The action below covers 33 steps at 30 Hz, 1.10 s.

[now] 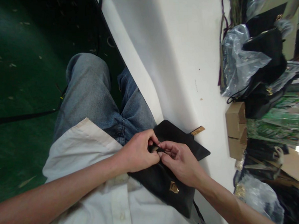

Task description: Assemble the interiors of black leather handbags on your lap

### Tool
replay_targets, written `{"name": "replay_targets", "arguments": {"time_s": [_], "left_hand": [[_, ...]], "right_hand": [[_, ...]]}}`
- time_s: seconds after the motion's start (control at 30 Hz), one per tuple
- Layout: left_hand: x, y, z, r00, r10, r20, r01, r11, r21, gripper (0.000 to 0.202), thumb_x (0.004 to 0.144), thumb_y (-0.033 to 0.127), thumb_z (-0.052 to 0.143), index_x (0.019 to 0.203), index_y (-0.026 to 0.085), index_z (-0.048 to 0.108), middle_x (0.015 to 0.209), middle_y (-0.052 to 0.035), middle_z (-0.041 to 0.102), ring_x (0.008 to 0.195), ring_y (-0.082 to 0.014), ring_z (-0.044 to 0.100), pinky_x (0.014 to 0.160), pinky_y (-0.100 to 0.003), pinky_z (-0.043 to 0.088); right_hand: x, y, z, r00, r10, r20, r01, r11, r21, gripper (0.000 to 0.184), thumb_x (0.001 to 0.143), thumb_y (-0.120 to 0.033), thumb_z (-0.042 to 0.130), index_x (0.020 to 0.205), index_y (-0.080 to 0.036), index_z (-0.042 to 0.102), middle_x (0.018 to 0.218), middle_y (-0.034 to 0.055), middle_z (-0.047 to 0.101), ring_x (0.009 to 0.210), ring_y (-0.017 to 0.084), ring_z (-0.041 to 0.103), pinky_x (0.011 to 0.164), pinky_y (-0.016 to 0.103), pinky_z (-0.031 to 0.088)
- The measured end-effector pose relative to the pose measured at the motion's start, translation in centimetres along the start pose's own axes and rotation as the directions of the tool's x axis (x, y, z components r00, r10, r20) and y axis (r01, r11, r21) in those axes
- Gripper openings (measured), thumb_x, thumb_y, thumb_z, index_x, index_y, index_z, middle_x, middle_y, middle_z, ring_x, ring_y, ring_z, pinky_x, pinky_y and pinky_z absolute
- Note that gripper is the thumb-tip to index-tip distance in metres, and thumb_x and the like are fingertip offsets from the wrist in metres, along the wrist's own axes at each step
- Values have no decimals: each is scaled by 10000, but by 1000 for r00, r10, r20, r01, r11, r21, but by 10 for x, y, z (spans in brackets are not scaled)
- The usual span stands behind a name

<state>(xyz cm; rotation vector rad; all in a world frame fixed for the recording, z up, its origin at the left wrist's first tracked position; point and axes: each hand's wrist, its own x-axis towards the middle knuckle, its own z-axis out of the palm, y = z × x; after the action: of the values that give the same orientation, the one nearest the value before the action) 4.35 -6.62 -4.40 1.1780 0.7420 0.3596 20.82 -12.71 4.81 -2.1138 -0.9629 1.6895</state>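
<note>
A black leather bag (166, 182) with a gold clasp (173, 187) lies across my lap and the edge of the white table (186, 55). Both hands meet above the bag. My left hand (138, 152) is closed, its fingers pinching a small black strap piece (155, 148) on the bag. My right hand (180, 160) is also closed and pinches the same piece from the other side. A small gold metal bar (197, 130) sticks out at the bag's far edge.
Along the table's far side lie black bags in clear plastic (242, 62), small cardboard boxes (236, 128), green packets (277, 124) and more wrapped goods (258, 193). My jeans-clad legs (92, 91) stretch over a dark green floor (17, 66) with a black cable.
</note>
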Motion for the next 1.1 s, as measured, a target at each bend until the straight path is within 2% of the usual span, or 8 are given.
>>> {"name": "replay_targets", "arguments": {"time_s": [0.2,0.33,0.47,0.63,0.77,0.93,1.1], "left_hand": [[0,-4,-3,999,11,37,-10,1000,-23,199,756,175,718,951,203,686,859,32,644,762,-150,620,679,-282,445],[0,-2,-5,999,34,27,-34,999,-2,166,758,154,713,914,200,680,828,30,647,742,-151,612,666,-280,435],[0,4,-4,995,96,6,-96,995,32,174,747,104,714,873,204,649,806,31,658,748,-159,611,696,-290,431],[-1,6,-2,990,140,-17,-139,987,78,213,742,75,708,886,207,624,830,30,627,767,-164,592,708,-300,420],[0,6,-4,989,145,-22,-142,984,108,230,742,62,700,914,206,648,844,33,590,792,-164,575,720,-303,420],[3,11,-12,989,144,13,-144,978,148,207,764,56,690,908,204,679,843,32,610,795,-159,583,722,-305,419],[7,13,-13,989,143,41,-148,972,183,189,759,60,700,886,197,674,832,28,636,780,-162,602,708,-305,424]], "right_hand": [[-1,0,-1,1000,2,18,-2,1000,24,119,922,-225,714,992,-200,807,896,25,794,849,200,708,749,292,504],[-3,0,-7,999,-5,52,8,998,-56,150,970,-238,682,1030,-199,814,929,28,798,821,190,689,718,285,486],[-1,0,-12,997,-15,82,24,993,-118,153,984,-274,678,1002,-187,803,880,25,775,778,187,667,676,282,470],[5,5,-7,999,-41,12,42,999,-22,101,908,-232,689,891,-175,771,805,4,715,719,151,596,650,267,426],[7,7,-8,999,-36,15,36,999,26,105,913,-227,705,928,-178,797,834,1,723,724,140,578,651,260,407],[6,4,-16,996,16,87,-26,993,117,154,914,-303,791,1011,-190,833,956,24,781,825,166,644,746,273,478],[8,3,-19,992,113,62,-120,984,129,180,838,-323,835,919,-164,813,876,19,753,741,139,592,699,266,433]]}}
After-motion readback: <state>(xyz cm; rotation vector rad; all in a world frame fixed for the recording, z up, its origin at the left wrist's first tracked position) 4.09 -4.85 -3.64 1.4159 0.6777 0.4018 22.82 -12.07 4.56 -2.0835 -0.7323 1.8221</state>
